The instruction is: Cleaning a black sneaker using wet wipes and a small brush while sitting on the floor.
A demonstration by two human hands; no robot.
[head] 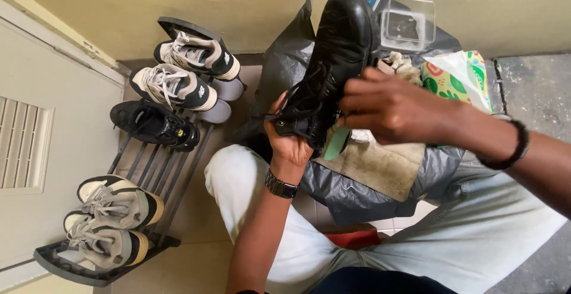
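Standing by the rack (148,169) of sneakers on the left, I see the left hand (289,145) cupped under the black shoe (333,62), gripping its heel end, toe raised over the lap. The right hand (386,107) pinches closed at the laces. It looks stiff, smooth leather, fairly light; sole and heel seem the surest holds.

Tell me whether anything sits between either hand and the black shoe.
Nothing visible does. The left hand grips the black shoe from below at its heel end, and the right hand rests against its laced side, fingers touching the leather directly.
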